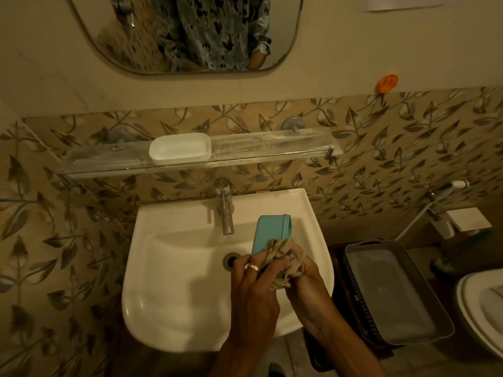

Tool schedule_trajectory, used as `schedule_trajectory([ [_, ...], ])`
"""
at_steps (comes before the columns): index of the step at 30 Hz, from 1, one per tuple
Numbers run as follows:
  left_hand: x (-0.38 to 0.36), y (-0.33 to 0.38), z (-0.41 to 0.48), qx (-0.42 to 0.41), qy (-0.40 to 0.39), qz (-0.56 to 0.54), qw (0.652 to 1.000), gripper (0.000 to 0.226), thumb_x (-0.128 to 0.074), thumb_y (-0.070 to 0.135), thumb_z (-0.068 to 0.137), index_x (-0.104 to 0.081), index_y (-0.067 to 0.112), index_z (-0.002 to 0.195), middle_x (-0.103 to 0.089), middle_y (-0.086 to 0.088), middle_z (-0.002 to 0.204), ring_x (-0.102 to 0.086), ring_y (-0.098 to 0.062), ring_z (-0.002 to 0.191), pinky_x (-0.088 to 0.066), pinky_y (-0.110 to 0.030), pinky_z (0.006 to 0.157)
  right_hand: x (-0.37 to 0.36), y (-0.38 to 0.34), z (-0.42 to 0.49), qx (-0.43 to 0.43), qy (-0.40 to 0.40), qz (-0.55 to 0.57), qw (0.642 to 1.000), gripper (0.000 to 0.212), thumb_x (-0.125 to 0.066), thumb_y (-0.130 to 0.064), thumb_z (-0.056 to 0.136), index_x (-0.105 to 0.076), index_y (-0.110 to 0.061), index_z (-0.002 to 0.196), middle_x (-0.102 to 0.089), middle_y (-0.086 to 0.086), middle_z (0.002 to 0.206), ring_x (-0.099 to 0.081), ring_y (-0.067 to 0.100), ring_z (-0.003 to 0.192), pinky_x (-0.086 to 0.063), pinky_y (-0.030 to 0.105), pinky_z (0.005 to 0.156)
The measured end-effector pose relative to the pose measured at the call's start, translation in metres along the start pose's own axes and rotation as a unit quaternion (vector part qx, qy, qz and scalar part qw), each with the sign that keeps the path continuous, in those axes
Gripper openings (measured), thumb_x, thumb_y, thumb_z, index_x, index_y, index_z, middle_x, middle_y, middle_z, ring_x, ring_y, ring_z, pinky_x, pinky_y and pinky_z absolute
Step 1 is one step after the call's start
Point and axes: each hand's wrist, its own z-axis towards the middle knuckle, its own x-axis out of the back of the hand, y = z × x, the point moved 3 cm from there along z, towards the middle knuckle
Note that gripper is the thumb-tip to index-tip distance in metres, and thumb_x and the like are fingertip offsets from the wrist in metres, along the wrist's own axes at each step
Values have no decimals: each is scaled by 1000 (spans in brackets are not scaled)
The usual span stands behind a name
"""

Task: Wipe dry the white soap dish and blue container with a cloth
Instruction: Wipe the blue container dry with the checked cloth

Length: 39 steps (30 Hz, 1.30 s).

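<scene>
Over the white sink (174, 295), my left hand (251, 289) grips the lower end of the blue container (268, 231), which points away from me with its rim to the right. My right hand (307, 278) bunches a beige cloth (285, 257) against the container's near end. The white soap dish (180, 148) rests upright on the glass shelf (272, 151) above the tap, apart from both hands.
A chrome tap (225, 205) stands just left of the container. To the right on the floor sits a grey tray (394, 292) in a dark basket, then a toilet (484, 306). A mirror (185, 34) hangs above the shelf.
</scene>
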Motion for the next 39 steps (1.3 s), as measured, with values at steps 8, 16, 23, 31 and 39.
schedule_trajectory([
  [8, 27, -20, 98, 80, -55, 11, 995, 40, -60, 8, 84, -61, 25, 121, -60, -4, 121, -49, -23, 109, -45, -34, 89, 3, 11, 5, 10, -77, -192, 978, 55, -57, -54, 83, -56, -22, 127, -71, 7, 110, -68, 21, 100, -54, 28, 76],
  [16, 105, -39, 93, 230, 49, -196, 952, 21, -49, 16, 97, -56, 34, 104, -56, 25, 92, -54, 17, 83, -38, -3, 68, 12, -3, 14, 46, 93, -160, 982, 30, -39, -8, 91, -64, -6, 76, -66, -1, 70, -58, 13, 71, -44, 26, 60],
  [23, 93, -56, 54, 348, 69, -314, 880, 23, -46, 16, 97, -60, 34, 103, -69, 2, 104, -65, -14, 98, -52, -32, 84, -14, -13, 26, 51, 128, -43, 990, 71, -45, -70, 73, -70, -8, 94, -71, 19, 91, -68, 36, 87, -54, 46, 78],
  [31, 84, -26, 43, 328, 90, -307, 889, 25, -45, 17, 97, -58, 38, 103, -67, 11, 105, -65, -1, 95, -54, -31, 85, -38, -6, 31, 104, 64, -47, 991, 52, -40, -56, 80, -61, -10, 91, -71, 6, 92, -67, 23, 90, -52, 36, 79],
  [39, 85, -26, 45, 312, 90, -316, 892, 24, -47, 16, 97, -58, 24, 117, -67, 7, 109, -65, -1, 97, -53, -18, 75, -41, -34, 39, 189, 121, -18, 974, 35, -43, -47, 79, -46, -16, 63, -53, -6, 59, -54, 14, 60, -43, 27, 56],
])
